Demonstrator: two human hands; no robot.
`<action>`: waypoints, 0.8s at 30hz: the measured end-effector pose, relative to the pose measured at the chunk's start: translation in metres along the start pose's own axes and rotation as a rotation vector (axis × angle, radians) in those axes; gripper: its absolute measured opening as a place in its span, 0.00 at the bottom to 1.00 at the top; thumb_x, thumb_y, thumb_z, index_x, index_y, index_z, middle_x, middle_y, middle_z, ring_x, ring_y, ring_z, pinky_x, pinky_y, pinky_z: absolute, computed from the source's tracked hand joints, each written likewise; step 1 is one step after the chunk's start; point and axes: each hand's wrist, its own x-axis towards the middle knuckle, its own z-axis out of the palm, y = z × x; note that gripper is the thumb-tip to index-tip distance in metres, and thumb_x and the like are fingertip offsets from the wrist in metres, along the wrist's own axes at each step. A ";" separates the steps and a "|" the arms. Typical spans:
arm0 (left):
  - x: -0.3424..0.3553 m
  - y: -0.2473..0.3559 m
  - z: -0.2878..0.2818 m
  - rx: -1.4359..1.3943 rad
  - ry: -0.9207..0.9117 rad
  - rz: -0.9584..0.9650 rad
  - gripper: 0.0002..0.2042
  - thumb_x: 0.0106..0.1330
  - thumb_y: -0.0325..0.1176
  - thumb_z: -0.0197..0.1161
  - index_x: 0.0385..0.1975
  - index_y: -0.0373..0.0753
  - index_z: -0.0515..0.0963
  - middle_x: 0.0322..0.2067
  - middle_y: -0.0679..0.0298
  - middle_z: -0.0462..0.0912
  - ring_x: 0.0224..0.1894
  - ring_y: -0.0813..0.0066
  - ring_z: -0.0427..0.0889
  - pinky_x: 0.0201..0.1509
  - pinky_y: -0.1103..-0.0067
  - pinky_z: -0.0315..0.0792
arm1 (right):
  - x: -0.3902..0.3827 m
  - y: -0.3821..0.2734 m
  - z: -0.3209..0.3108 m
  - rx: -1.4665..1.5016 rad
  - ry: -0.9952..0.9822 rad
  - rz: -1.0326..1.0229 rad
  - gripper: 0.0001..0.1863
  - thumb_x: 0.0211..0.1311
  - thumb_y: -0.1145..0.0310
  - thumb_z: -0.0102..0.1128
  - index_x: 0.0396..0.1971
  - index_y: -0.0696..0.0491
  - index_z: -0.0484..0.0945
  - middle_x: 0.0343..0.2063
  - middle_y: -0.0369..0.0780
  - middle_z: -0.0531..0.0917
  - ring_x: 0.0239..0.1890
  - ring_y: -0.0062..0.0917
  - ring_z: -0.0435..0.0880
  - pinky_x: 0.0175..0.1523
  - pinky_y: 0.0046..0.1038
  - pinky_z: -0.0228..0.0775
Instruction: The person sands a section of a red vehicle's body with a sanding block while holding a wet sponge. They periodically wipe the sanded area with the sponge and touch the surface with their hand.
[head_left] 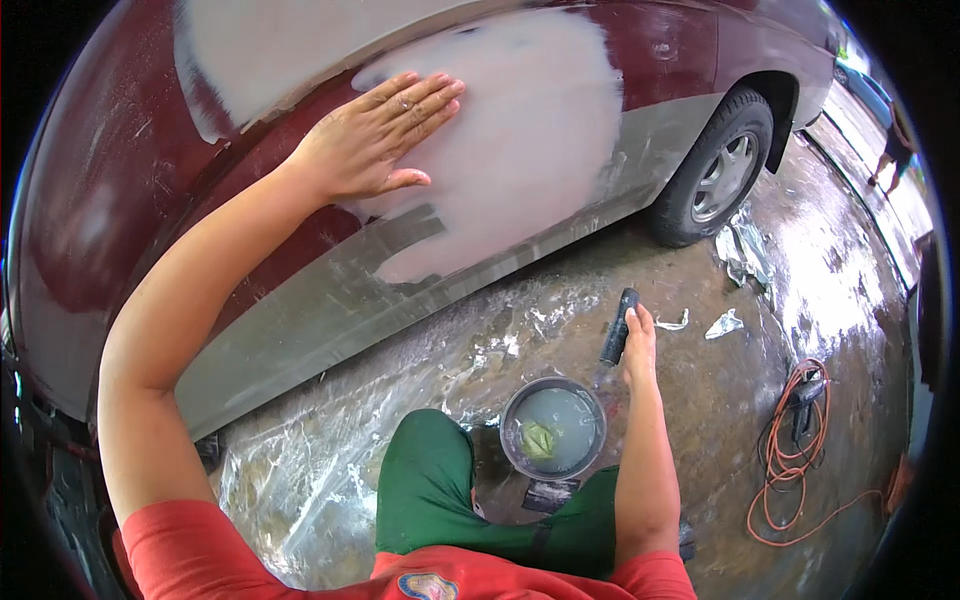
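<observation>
My left hand (385, 135) lies flat against the side of a maroon car (660, 45), fingers stretched and thumb apart. Its fingertips reach onto a large pale pinkish patch of smoothed body filler (545, 120). Down to the right, away from the panel, my right hand (640, 345) grips a dark sanding block (617, 328) held upright at a slight tilt. Left of and below that hand stands a round bucket (504, 425) of cloudy water, between my knees. A yellow-green piece (537, 440) sits in the water; I cannot tell its kind.
The rear wheel (725, 170) is at the upper right, with crumpled plastic sheeting (743, 248) and a white scrap (725, 324) nearby. An orange cord (765, 490) lies coiled with a dark power tool (803, 397) on the wet floor (700, 430). Another person (893, 155) is far right.
</observation>
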 end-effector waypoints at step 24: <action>0.049 0.032 0.017 0.002 0.074 -0.053 0.42 0.72 0.64 0.42 0.77 0.37 0.51 0.78 0.62 0.50 0.80 0.70 0.46 0.84 0.66 0.39 | -0.014 -0.015 0.000 -0.080 -0.023 0.006 0.31 0.75 0.56 0.54 0.70 0.57 0.65 0.63 0.42 0.75 0.65 0.28 0.71 0.71 0.30 0.57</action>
